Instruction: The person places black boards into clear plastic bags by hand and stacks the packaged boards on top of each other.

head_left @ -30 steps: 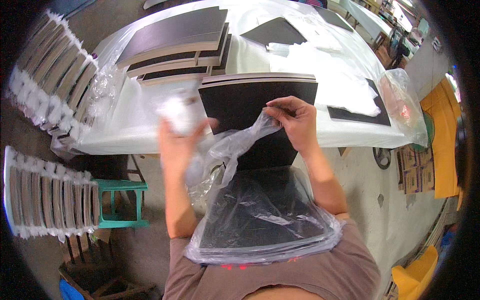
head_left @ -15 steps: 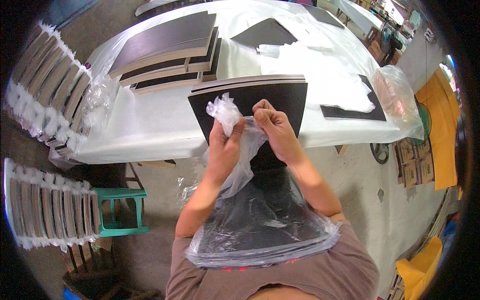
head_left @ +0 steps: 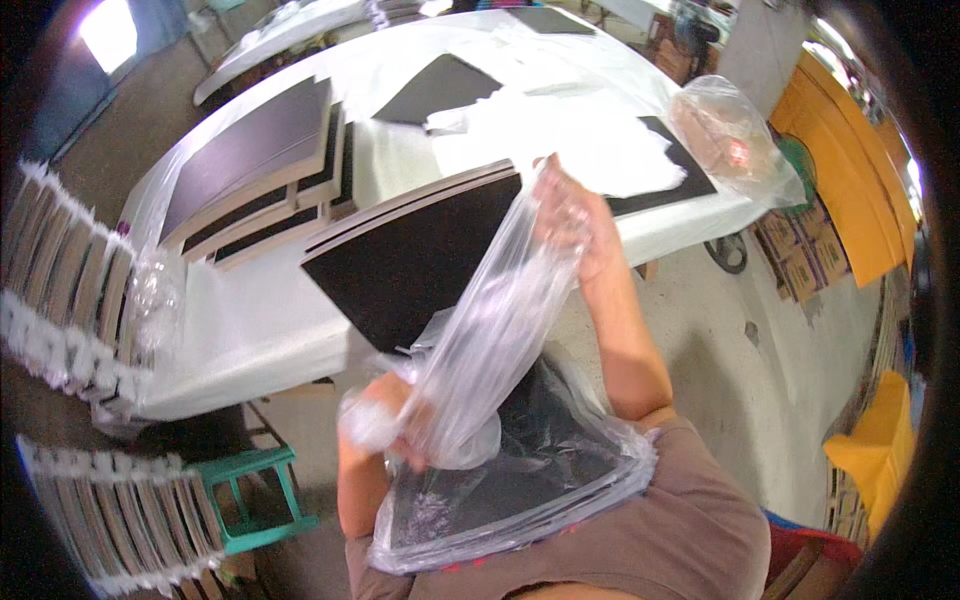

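Clear plastic film [head_left: 500,310] is stretched between my two hands, slanting from lower left to upper right. My right hand [head_left: 585,230] is raised over the table's front edge, its fingers closed on the film's upper end. Low in front of my torso, my left hand [head_left: 412,430] closes around the gathered lower part; film partly covers its fingers. Against my torso rests a stack of black panels [head_left: 500,500] inside clear plastic. Beyond the film, another black face with layered pale edges [head_left: 410,260] stands at the table edge. Film hides whether the two join.
A white-covered table [head_left: 230,330] bears stacked black panels [head_left: 250,140], white sheets [head_left: 560,140] and a clear bag [head_left: 730,140]. Rows of wrapped panels [head_left: 130,520] stand at left beside a green stool [head_left: 255,490]. Yellow material [head_left: 870,450] lies at lower right.
My hands have moved apart: the right one up and to the right, the left one down toward my torso. The film between them is now drawn out long. The view has turned right.
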